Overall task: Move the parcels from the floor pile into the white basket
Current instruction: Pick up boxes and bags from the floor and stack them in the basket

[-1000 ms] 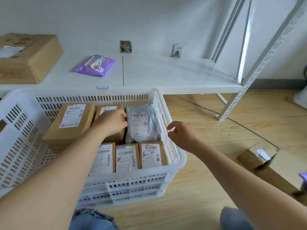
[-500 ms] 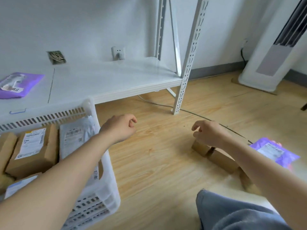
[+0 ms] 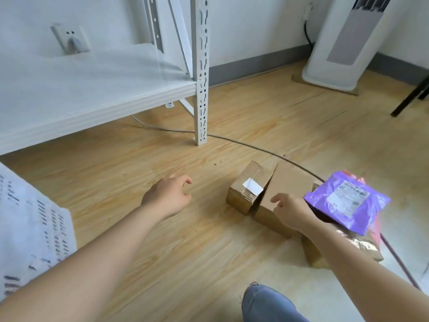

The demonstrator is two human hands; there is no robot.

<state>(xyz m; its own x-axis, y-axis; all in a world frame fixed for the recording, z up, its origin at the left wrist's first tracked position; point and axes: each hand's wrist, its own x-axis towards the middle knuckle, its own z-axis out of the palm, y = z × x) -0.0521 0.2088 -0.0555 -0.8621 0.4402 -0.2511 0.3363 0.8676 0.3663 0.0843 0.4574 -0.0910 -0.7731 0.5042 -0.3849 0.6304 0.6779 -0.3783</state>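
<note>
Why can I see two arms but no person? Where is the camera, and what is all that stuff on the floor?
The camera sits on the person's head and looks down, so you see only their own arms, like when you look at your own hands. The left hand hangs over the wooden floor and holds nothing. The right hand reaches over the parcels, fingers loose, gripping nothing yet. On the floor lie a small cardboard box with a white label, a bigger cardboard box beside it, and a purple mailer bag on top of the pile. At the left edge is a corner of the white basket, where the parcels should go. The white shelf stands behind.
</note>
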